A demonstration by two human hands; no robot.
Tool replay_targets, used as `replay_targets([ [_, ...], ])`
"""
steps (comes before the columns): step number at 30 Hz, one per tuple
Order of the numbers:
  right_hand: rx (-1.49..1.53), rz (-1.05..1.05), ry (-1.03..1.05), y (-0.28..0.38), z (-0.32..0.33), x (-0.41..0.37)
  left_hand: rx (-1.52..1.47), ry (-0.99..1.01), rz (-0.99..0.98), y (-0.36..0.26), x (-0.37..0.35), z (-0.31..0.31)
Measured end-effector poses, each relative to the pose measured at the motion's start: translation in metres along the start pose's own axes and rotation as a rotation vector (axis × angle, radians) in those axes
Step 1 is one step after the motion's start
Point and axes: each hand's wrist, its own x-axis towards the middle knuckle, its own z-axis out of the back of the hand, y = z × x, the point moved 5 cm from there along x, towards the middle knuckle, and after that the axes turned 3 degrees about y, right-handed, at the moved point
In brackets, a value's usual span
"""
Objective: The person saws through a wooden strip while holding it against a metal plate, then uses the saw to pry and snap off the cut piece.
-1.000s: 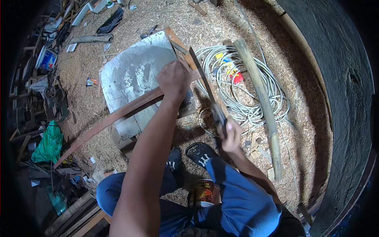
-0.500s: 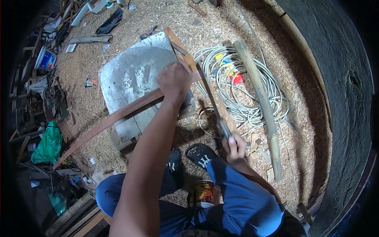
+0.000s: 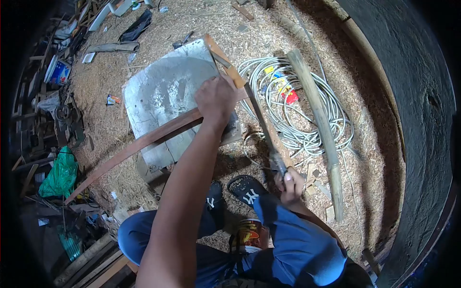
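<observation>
My left hand (image 3: 214, 97) is closed on a long reddish-brown wooden strip (image 3: 144, 140), pressing it against a stool-like stand with a worn metal top (image 3: 165, 79). The strip's far end juts past the stand's right edge, and its long end slopes down to the lower left. In my right hand (image 3: 291, 186) is the handle of a handsaw (image 3: 262, 122). Its narrow dark blade points up and away, crossing the strip's end just right of my left hand. Whether the teeth are in the wood cannot be made out. An orange-brown board (image 3: 217, 49) lies beneath the blade.
Right of the saw lie a coiled grey cable (image 3: 309, 137) and a wooden pole (image 3: 312, 101). A printed bucket (image 3: 250, 234) stands between my legs. Wood shavings cover the floor. A green plastic bag (image 3: 60, 173) and scrap are at left; a big dark curved surface (image 3: 408, 96) borders the right.
The handsaw and my right hand have moved back toward my body, with the blade's tip now lower along the board. My left hand keeps its hold on the strip.
</observation>
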Motion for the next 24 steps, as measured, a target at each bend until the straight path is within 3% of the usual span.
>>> replay_targets([
  [2,-0.002,-0.062,-0.053,-0.001,0.003,0.005,0.005,-0.004,0.037,0.001,0.000,0.001],
  [4,-0.226,0.098,0.027,0.003,-0.006,0.034,-0.007,-0.042,0.016,0.000,0.001,-0.001],
  [8,-0.055,-0.052,-0.001,0.016,-0.033,0.083,0.023,0.001,0.034,0.006,0.001,-0.003],
  [13,-0.226,-0.037,0.022,0.010,-0.003,0.013,-0.008,0.025,0.042,0.003,0.001,0.000],
  [15,-0.070,-0.028,-0.020,0.008,0.005,0.004,-0.009,-0.032,0.019,0.005,-0.001,-0.003],
  [17,-0.104,-0.015,0.005,0.013,-0.009,0.030,-0.022,-0.102,-0.022,0.001,0.000,-0.002],
  [21,-0.121,0.000,0.015,0.019,-0.035,0.081,-0.027,-0.034,0.023,0.002,-0.002,-0.001],
  [24,-0.090,0.009,0.053,0.005,-0.016,0.040,-0.024,-0.037,0.042,0.002,0.003,0.001],
])
